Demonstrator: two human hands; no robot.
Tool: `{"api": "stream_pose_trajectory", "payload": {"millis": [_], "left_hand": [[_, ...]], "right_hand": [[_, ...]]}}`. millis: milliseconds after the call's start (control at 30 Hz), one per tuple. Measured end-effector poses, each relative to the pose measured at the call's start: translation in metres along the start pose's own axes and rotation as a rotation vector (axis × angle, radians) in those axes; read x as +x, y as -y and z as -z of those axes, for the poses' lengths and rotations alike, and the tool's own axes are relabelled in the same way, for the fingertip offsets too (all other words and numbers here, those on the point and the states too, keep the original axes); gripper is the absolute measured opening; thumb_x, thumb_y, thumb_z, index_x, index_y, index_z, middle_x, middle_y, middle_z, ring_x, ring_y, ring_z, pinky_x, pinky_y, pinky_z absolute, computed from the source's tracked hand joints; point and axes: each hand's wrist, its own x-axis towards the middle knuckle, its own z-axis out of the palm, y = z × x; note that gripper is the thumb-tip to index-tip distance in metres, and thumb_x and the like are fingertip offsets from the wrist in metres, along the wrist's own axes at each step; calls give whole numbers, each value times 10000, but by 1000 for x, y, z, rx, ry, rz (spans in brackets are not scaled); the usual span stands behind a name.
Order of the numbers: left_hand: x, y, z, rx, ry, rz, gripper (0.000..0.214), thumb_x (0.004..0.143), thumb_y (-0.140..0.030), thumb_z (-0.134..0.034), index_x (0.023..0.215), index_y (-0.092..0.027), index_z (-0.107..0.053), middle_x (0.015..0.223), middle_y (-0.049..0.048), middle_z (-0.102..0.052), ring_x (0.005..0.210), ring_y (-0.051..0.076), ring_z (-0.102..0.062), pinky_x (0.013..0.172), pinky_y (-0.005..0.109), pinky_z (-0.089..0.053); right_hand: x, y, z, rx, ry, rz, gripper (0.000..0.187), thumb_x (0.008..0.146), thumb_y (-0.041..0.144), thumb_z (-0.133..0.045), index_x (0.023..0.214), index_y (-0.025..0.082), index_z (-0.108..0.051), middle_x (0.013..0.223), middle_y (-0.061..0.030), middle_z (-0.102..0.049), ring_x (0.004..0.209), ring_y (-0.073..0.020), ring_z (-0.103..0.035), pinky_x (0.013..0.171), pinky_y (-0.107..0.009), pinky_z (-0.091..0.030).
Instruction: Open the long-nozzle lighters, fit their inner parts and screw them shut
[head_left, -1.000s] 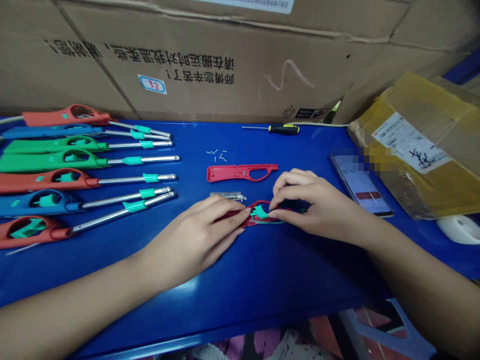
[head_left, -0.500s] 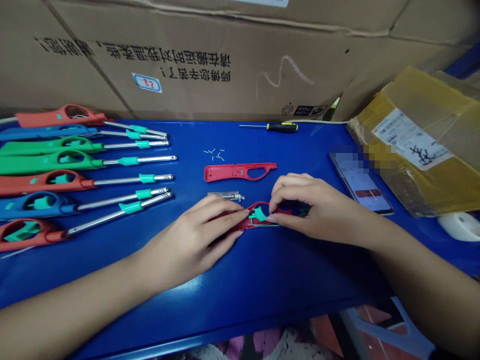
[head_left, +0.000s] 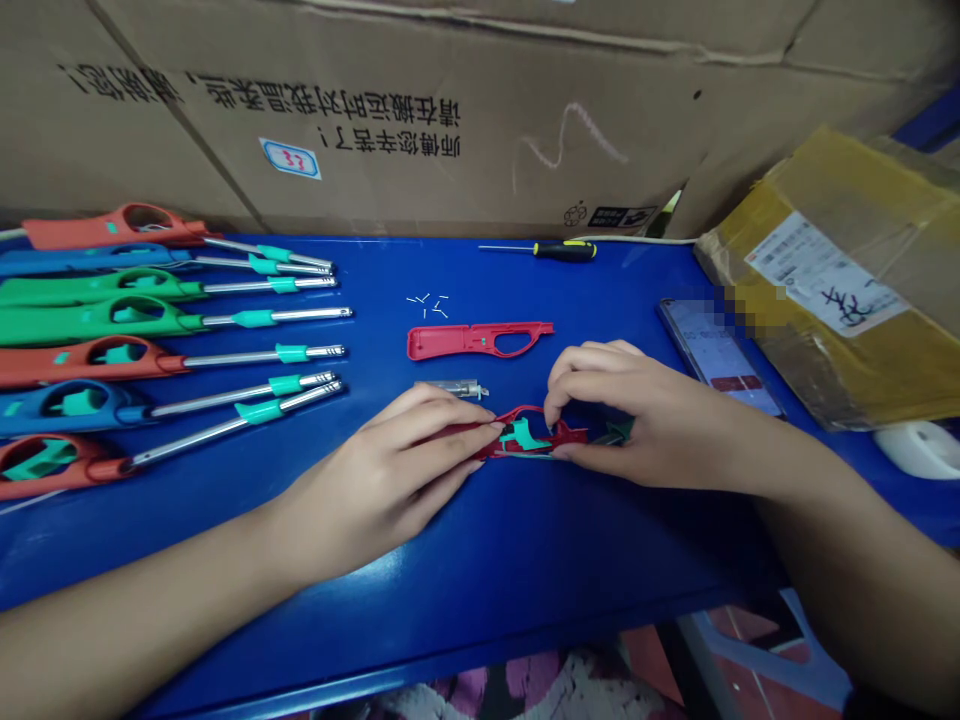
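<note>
My left hand (head_left: 405, 465) grips the back part of a red lighter casing half (head_left: 574, 435) and covers its handle. A teal trigger (head_left: 525, 434) sits in the casing's ring. My right hand (head_left: 626, 410) is curled over the casing's front end, its index finger at the far side of the ring and its thumb at the near side. A thin pale wire or tube runs along the near edge. Beyond my left fingers lies a clear cylinder (head_left: 457, 387) with a metal end, partly covered. The other red casing half (head_left: 442, 342) lies open side up farther back.
Several long-necked lighters (head_left: 97, 317) line the left side. Small pins or screws (head_left: 431, 306) and a screwdriver (head_left: 562, 251) lie toward the back. A phone (head_left: 720, 355), a taped parcel (head_left: 832, 290) and a white rounded object (head_left: 919, 450) are at right. A large carton (head_left: 420, 180) stands behind.
My right hand has shifted slightly right from the trigger toward the casing's front end, uncovering more of it. My left hand keeps its grip.
</note>
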Motion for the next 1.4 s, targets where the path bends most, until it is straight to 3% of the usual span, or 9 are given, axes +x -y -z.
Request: {"api": "stream_pose_trajectory", "payload": {"millis": [300, 600, 833, 1000, 1167, 1400], "left_hand": [[-1, -1, 1, -4, -16, -16, 404, 889, -34, -693, 1279, -125, -646, 1203, 89, -687, 1084, 186, -616, 984, 354, -539], [-1, -1, 1, 38, -17, -60, 424, 882, -19, -684, 1291, -121, -635, 1217, 112, -691, 1093, 216, -629, 956, 381, -553], [0, -1, 1, 40, -20, -56, 424, 877, -19, -691, 1282, -130, -636, 1212, 107, -696, 1082, 210, -641, 960, 376, -553], [1, 0, 1, 33, -10, 6, 405, 897, -40, -682, 1288, -140, -639, 1224, 104, -676, 1129, 205, -618, 995, 367, -537], [2, 0, 0, 67, 16, 44, 384, 944, -70, -634, 1318, -153, -619, 1246, 105, -650, 1170, 206, -585, 998, 365, -537], [3, 2, -2, 108, 72, 109, 381, 993, -118, -564, 1370, -166, -581, 1261, 125, -629, 1195, 236, -573, 1020, 435, -538]], "right_hand": [[-1, 3, 2, 18, 4, 15, 78, 888, 303, -711, 949, 271, -675, 1048, 11, -644, 996, -175, -573, 930, -358, -338], [2, 5, -1, -20, -21, 38, 135, 918, 296, -682, 956, 228, -572, 987, -1, -644, 950, -178, -576, 914, -358, -337], [2, 6, -4, -70, -16, 12, 215, 925, 344, -672, 1093, 246, -580, 1050, -4, -690, 973, -189, -602, 932, -371, -351], [3, 3, -9, -8, 11, -1, 200, 976, 295, -595, 1171, 256, -618, 1107, -2, -708, 1010, -178, -626, 966, -377, -375], [7, -3, -15, 105, -48, -44, 294, 974, 231, -579, 1264, 251, -622, 1217, -63, -611, 1067, -176, -605, 922, -327, -469], [7, -3, -7, 77, -125, -93, 211, 983, 357, -579, 1145, 241, -649, 1123, -63, -626, 1013, -193, -609, 891, -338, -485]]}}
